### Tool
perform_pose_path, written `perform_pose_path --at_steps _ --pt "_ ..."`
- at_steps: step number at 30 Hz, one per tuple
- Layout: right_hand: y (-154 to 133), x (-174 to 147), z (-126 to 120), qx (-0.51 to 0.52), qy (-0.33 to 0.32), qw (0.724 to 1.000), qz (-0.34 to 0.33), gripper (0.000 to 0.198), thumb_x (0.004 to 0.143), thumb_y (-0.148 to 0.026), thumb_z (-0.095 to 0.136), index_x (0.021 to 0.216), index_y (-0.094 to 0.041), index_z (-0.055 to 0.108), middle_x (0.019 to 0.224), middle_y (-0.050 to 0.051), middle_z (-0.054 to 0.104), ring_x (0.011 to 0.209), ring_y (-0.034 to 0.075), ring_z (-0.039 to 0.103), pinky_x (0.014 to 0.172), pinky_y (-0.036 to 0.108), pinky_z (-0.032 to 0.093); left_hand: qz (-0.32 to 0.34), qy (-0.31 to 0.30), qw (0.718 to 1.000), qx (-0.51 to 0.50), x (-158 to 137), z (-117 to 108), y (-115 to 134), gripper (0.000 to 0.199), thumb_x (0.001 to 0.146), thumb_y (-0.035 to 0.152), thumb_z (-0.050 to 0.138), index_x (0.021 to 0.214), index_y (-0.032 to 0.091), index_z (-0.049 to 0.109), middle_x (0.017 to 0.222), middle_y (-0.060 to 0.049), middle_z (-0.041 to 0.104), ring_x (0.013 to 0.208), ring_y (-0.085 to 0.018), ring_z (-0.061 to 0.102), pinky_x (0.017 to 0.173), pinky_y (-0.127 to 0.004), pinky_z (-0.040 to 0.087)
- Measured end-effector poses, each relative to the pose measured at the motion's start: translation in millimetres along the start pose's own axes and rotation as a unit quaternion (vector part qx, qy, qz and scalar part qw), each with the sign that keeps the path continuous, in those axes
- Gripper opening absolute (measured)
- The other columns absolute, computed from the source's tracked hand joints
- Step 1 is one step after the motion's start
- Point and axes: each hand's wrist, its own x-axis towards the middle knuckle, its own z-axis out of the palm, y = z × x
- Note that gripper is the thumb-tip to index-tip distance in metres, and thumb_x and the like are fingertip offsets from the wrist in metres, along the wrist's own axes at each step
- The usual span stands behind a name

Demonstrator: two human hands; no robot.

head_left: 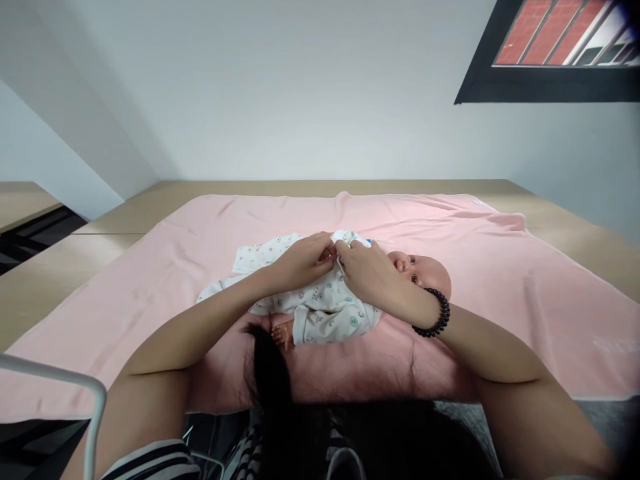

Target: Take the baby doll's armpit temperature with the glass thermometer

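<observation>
A baby doll (434, 275) lies on its back on the pink blanket, its bald head to the right. It wears a white printed baby top (333, 325), with a small doll hand (283, 335) showing at the near cuff. Over the doll's chest, my left hand (306, 261) has its fingertips closed on the cloth edge. My right hand (369, 270) pinches the same garment just to the right, near the doll's chin, and the two sets of fingertips almost meet. Whatever small fastening may lie between them is hidden. A black coil band (439, 313) circles my right wrist.
The pink blanket (125, 293) has wrinkles and covers most of the wooden table (350, 187). Behind it rises a pale wall (310, 93) with a dark-framed window (550, 87) at upper right. A light metal tube (95, 400) stands at lower left. Dark hair hangs along the near edge.
</observation>
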Motion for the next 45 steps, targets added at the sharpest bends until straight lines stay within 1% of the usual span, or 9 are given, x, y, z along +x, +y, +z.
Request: perform_pose_path --at_steps 4,8,12,16,25,31,36,39,45 --pt "5 1 -2 0.000 -0.011 1.000 -0.005 0.034 0.091 -0.007 0.035 0.118 -0.012 0.054 0.106 0.014 0.065 0.091 0.027 0.065 0.083 0.041 0.045 -0.007 0.022 0.999 -0.045 3 12 -7 0.009 0.091 0.021 0.053 0.083 0.021 0.051 0.079 0.000 0.058 0.073 -0.014 0.052 0.066 -0.027 0.042" --pt "15 5 -1 0.000 -0.021 0.999 -0.030 0.028 0.093 -0.009 0.036 0.114 -0.015 0.054 0.103 0.011 0.068 0.080 0.023 0.064 0.070 0.036 0.040 -0.018 0.043 0.997 -0.064 5 21 -14 0.008 0.091 0.024 0.056 0.084 0.020 0.056 0.080 0.000 0.061 0.072 -0.013 0.054 0.066 -0.025 0.043" --pt "17 8 1 -0.004 -0.016 0.999 -0.050 0.027 0.093 -0.008 0.036 0.110 -0.016 0.055 0.104 0.010 0.068 0.075 0.022 0.062 0.062 0.035 0.033 0.005 0.053 0.998 -0.024 3 16 -16 0.006 0.091 0.023 0.058 0.086 0.019 0.058 0.083 0.000 0.062 0.077 -0.013 0.057 0.071 -0.026 0.044" --pt "14 9 3 -0.010 -0.008 0.999 -0.049 0.024 0.101 -0.014 0.032 0.103 -0.015 0.056 0.096 0.009 0.068 0.071 0.022 0.061 0.059 0.035 0.029 0.006 0.030 0.999 0.009 1 9 -13 0.007 0.091 0.022 0.058 0.085 0.019 0.057 0.082 -0.001 0.060 0.079 -0.015 0.057 0.071 -0.027 0.043" --pt "19 16 13 -0.026 0.004 0.998 -0.058 0.026 0.108 -0.025 0.033 0.106 -0.015 0.057 0.098 0.009 0.069 0.068 0.020 0.060 0.058 0.035 0.028 -0.022 -0.014 0.999 0.019 -1 3 -9 0.006 0.092 0.020 0.055 0.087 0.018 0.058 0.089 -0.002 0.061 0.081 -0.015 0.058 0.072 -0.028 0.044" --pt "15 14 14 -0.032 0.001 0.998 -0.050 0.030 0.110 -0.026 0.029 0.109 -0.015 0.056 0.099 0.009 0.068 0.071 0.021 0.061 0.060 0.035 0.029 -0.034 -0.029 0.999 0.009 1 4 -11 0.011 0.092 0.020 0.052 0.081 0.019 0.051 0.088 -0.003 0.059 0.081 -0.016 0.055 0.070 -0.028 0.040" --pt "17 13 9 -0.027 -0.020 0.998 -0.055 0.028 0.110 -0.024 0.029 0.107 -0.015 0.055 0.100 0.008 0.067 0.075 0.021 0.063 0.060 0.034 0.030 -0.074 -0.077 0.986 -0.127 5 0 -16 0.015 0.094 0.028 0.055 0.083 0.018 0.057 0.075 0.002 0.057 0.066 -0.011 0.047 0.064 -0.026 0.038" --pt "18 13 7 -0.026 -0.027 0.997 -0.062 0.023 0.109 -0.022 0.033 0.107 -0.015 0.055 0.101 0.008 0.067 0.080 0.022 0.064 0.063 0.034 0.032 -0.084 -0.069 0.976 -0.187 7 0 -18 0.015 0.092 0.030 0.059 0.087 0.017 0.062 0.074 0.003 0.059 0.064 -0.010 0.048 0.063 -0.025 0.038" --pt "12 12 12 -0.045 -0.029 0.998 -0.043 0.022 0.103 -0.009 0.035 0.108 -0.012 0.056 0.100 0.013 0.067 0.087 0.024 0.067 0.066 0.034 0.035 -0.076 -0.062 0.991 -0.093 5 5 -12 0.010 0.087 0.022 0.056 0.078 0.017 0.059 0.073 0.001 0.059 0.067 -0.012 0.051 0.066 -0.027 0.037"
